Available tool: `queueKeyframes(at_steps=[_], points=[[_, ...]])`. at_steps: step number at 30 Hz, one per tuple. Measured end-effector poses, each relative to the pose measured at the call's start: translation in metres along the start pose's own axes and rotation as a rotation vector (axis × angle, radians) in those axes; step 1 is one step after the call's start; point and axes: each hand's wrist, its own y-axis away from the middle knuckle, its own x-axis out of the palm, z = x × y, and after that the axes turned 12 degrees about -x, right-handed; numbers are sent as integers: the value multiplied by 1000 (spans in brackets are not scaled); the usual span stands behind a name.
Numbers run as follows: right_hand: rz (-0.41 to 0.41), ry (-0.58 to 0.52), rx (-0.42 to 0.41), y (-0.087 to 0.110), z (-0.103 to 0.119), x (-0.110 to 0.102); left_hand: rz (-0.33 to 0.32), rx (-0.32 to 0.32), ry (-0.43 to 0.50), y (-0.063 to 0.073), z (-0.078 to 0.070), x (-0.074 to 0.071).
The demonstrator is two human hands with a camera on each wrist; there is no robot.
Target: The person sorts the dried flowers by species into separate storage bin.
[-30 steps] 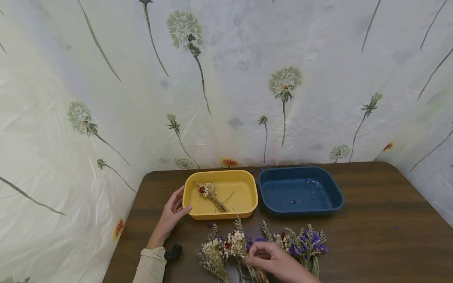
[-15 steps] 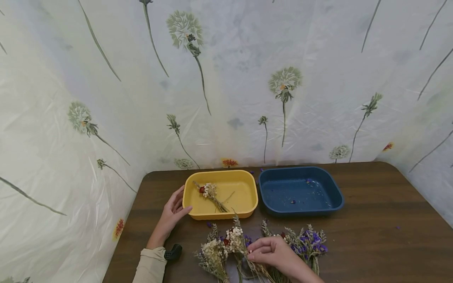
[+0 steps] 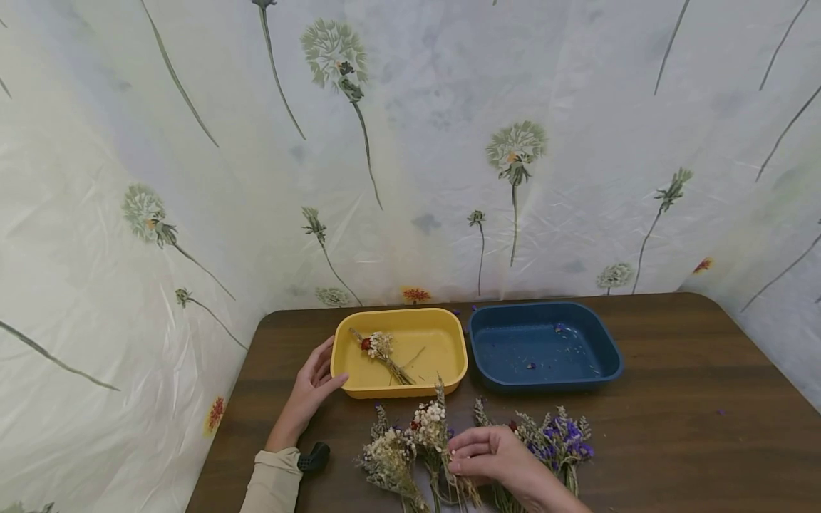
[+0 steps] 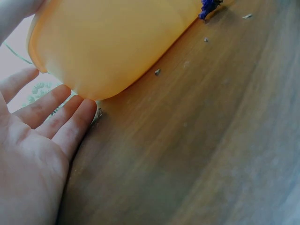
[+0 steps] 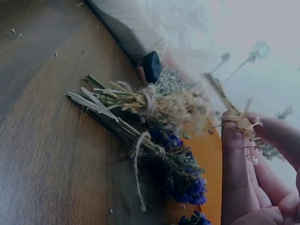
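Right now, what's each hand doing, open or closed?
Left hand: open, touching the yellow tray.
Right hand: closed, pinching a dried sprig.

Dandelion-printed sheeting [image 3: 423, 157] — behind a wood-grain worktop [image 3: 680, 363].
Pale and creased, it rises beyond the right hand [image 3: 503, 462]; well to that hand's right — a purple fleck [image 3: 721, 412] on the worktop.

No text, label, brand, number or sign can be read in any view; none is legible on the yellow, rounded rectangular tray [image 3: 439, 345]; the dark-blue, rounded rectangular tray [image 3: 513, 353]; the dark-brown, wood-grained tabletop [image 3: 686, 370]; or the pale, glossy, dandelion-printed sheeting [image 3: 423, 142].
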Motion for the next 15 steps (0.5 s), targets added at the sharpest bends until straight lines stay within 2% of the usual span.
queueKeyframes(at_steps=[7, 15], points=[[0, 6, -3, -1, 5, 2, 4, 8, -2, 0, -1, 0], [12, 67, -28, -3, 13, -1, 9, 10, 1, 1, -1, 0]])
